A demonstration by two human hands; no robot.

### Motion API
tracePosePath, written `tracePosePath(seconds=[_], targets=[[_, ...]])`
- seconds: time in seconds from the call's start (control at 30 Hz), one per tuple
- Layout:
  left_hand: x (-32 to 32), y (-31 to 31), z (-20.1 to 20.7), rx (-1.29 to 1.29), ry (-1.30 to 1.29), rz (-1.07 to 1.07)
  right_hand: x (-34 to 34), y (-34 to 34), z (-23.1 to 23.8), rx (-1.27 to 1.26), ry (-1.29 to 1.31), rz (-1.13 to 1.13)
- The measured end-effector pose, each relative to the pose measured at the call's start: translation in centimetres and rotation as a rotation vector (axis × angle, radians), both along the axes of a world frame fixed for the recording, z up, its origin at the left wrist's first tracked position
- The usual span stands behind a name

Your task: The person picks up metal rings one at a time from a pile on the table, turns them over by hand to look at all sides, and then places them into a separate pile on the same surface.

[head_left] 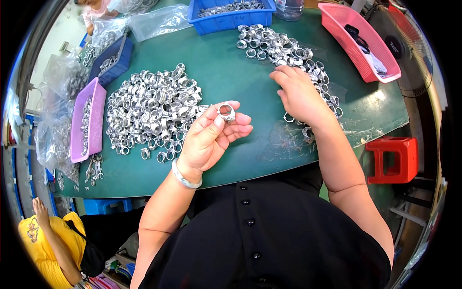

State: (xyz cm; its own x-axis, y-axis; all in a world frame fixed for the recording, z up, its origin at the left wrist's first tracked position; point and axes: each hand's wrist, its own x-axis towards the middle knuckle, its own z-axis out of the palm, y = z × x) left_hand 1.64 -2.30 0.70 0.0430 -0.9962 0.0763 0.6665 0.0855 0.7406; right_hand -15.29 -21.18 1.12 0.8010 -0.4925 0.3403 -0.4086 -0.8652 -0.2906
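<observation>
My left hand (204, 144) is palm up near the middle of the green table (231, 77), with a bracelet on its wrist. Between thumb and index finger it pinches a silver metal ring (226, 112); the other fingers are loosely curled. My right hand (304, 96) rests at the left edge of the long right-hand pile of rings (279, 45). Its thumb stands apart from the fingers, and nothing shows in it. Some rings are hidden under this hand. A larger heap of similar silver rings (151, 106) lies left of my left hand.
A purple basket (98, 123) and a blue bin (126, 53) hold rings at the left, beside plastic bags (60, 130). Another blue bin (231, 23) stands at the back, a pink basket (353, 53) back right. A red stool (409, 159) stands right; a person in yellow (53, 245) is lower left.
</observation>
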Motion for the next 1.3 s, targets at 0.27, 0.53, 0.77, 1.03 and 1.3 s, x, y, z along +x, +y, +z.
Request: tracePosePath(seconds=[0.27,0.53,0.77,1.03,1.3], targets=[[0.8,0.4,0.0,0.056,0.111,0.013,0.5,0.5,0.6,0.251,-0.12,0.337],[0.6,0.5,-0.2,0.067,0.171,0.015,0.7,0.8,0.4,0.098,-0.138,0.299],[0.5,0.5,-0.1,0.076,0.348,-0.072,0.7,0.8,-0.1,-0.065,-0.077,0.223],[0.3,0.3,0.0,0.047,0.502,-0.168,0.7,0.5,0.0,0.039,0.005,0.179],[0.4,0.5,-0.6,0.021,0.529,-0.211,1.0,1.1,-0.3,-0.043,-0.017,0.186]])
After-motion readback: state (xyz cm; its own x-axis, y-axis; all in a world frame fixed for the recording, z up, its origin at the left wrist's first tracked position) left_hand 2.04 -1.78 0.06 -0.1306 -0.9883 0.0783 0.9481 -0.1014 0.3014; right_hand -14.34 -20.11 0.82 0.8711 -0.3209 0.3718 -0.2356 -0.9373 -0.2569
